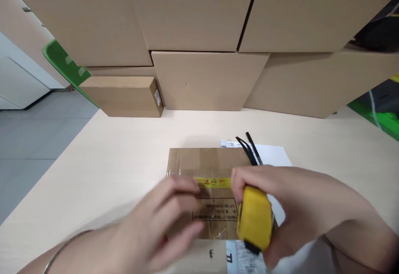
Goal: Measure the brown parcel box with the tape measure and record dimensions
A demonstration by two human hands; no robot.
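A small brown cardboard box (202, 159) lies on the table, sealed with clear tape and a yellow printed tape strip (215, 182). My right hand (280, 207) is closed around a yellow tape measure (255, 218) with a black end, above the box's right side. My left hand (168, 220), blurred by movement, is over the box's left side. Its thumb and fingers are apart, with nothing visible between them; whether the fingertips touch the box I cannot tell. Black strips (249, 149) stick up behind my right hand; their lower ends are hidden.
White paper (276, 153) lies behind and under the box's right side. A labelled package (212, 255) lies at the near edge. Large cartons (208, 80) are stacked along the back of the pale table (137, 141), with a smaller carton (127, 101) at the left.
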